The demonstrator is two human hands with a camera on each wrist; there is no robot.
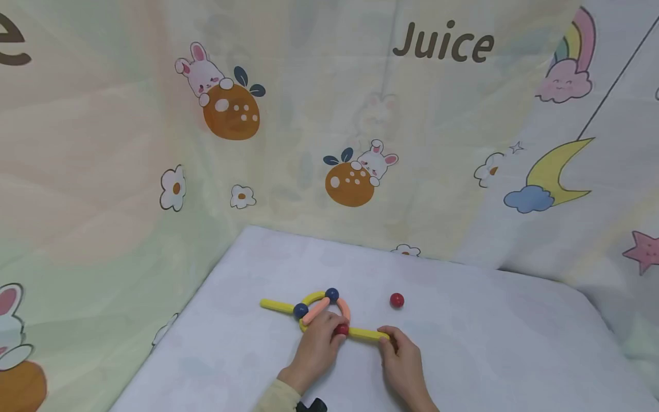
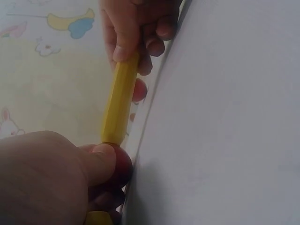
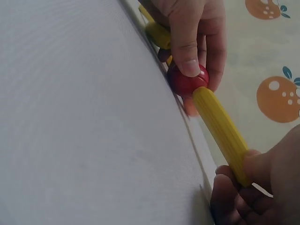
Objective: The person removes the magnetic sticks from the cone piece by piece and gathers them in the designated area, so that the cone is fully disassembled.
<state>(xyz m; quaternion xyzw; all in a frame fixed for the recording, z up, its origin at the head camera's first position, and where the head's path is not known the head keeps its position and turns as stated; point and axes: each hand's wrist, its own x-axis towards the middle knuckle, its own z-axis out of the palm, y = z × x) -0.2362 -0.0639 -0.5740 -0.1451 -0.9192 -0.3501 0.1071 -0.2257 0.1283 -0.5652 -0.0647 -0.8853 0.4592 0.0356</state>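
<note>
On the white table lies a construction of sticks and balls. My left hand (image 1: pixel 315 346) pinches a red ball (image 3: pixel 188 80) between thumb and fingers. A straight yellow stick (image 1: pixel 364 333) runs from that ball to the right, its end touching it. My right hand (image 1: pixel 404 363) pinches the stick's far end. Left of the red ball sit two blue balls (image 1: pixel 332 294), a curved yellow stick (image 1: pixel 313 297), a curved pink stick (image 1: pixel 344 309) and a straight pink stick (image 1: pixel 316 311). Another yellow stick (image 1: pixel 277 305) points left from the nearer blue ball. My left hand hides part of the construction.
A loose red ball (image 1: pixel 397 300) lies on the white tabletop (image 1: pixel 489 343), beyond my right hand. Behind the table hangs a printed cloth (image 1: pixel 298 114) with rabbits, oranges and flowers. A small black object (image 1: pixel 312 405) shows at the bottom edge, beside the left sleeve.
</note>
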